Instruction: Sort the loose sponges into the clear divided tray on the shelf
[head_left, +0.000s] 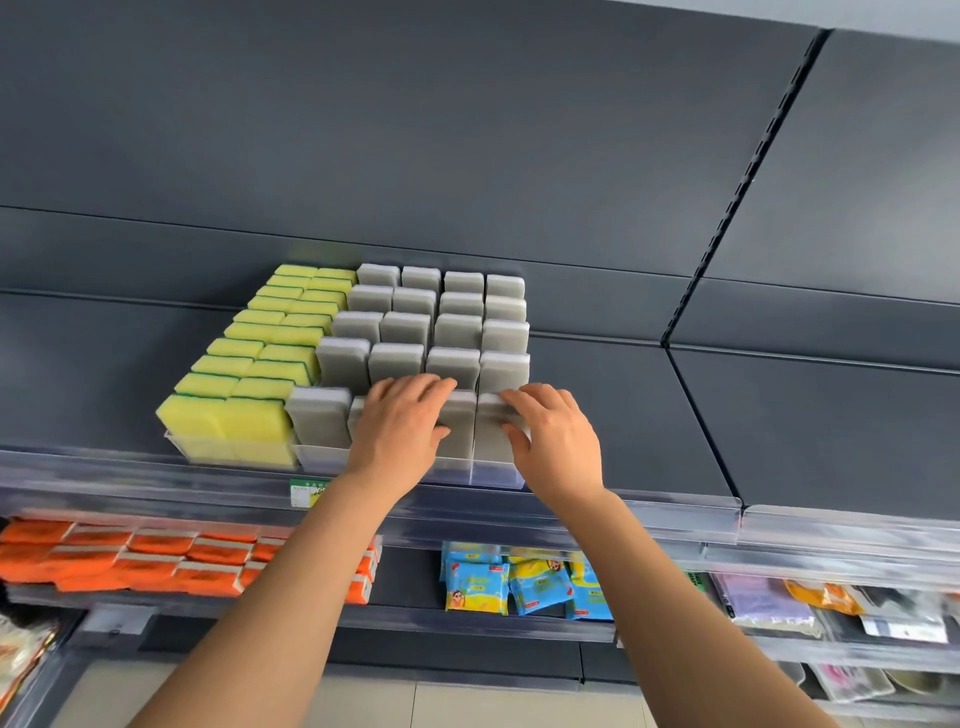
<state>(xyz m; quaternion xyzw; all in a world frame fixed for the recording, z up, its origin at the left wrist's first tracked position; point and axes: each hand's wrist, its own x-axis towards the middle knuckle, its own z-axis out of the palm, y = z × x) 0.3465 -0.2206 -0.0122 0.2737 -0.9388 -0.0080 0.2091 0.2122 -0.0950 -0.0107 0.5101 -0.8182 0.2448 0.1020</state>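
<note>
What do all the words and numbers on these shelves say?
None can be read.
Green and white price tag on the shelf edge: too blurred.
Blue packets: print too small.
Orange packs: print too blurred.
Grey sponges and yellow sponges: no writing shows.
</note>
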